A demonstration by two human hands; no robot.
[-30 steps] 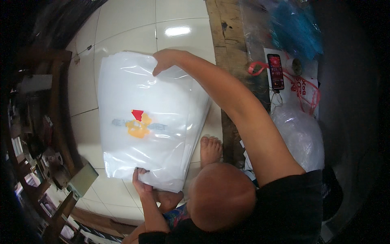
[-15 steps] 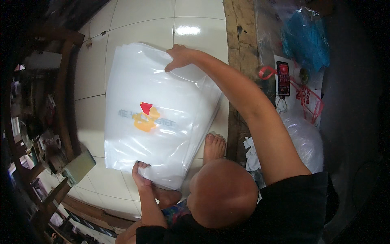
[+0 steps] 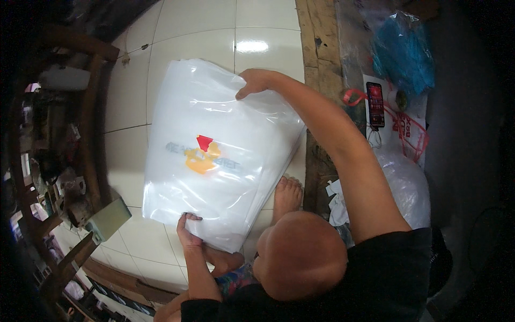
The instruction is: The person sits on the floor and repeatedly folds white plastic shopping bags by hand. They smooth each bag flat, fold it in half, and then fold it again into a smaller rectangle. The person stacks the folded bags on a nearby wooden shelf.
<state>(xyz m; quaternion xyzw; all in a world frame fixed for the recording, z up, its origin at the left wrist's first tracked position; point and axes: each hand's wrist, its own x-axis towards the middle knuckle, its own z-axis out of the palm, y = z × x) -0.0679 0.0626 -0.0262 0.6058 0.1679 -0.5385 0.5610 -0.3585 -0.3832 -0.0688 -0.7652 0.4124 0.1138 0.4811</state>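
Note:
A stack of large, clear-white plastic bags (image 3: 182, 107) lies in front of me, with a red and yellow print and mirrored lettering showing through. At its near edge, my left hand (image 3: 189, 232) closes its fingers on the plastic. My right hand (image 3: 254, 82) reaches across to the far right corner and pinches the edge there, thumb on top and the other fingers hidden behind it. Glossy creases run between the two hands. Along the right side, several layered edges fan out slightly.
White floor tiles (image 3: 126, 102) lie under the bags. To the right are a worn wooden strip (image 3: 320, 59), a phone (image 3: 375, 104), red ribbon (image 3: 416, 142), blue plastic (image 3: 403, 51) and a clear plastic bundle (image 3: 402, 185). A dark wooden frame (image 3: 91, 123) stands left. My bare foot (image 3: 288, 196) is beside the stack.
The far end of the stack has swung to the right, turning it slightly clockwise. My right hand moved right with its corner, while my left hand kept its hold on the near edge.

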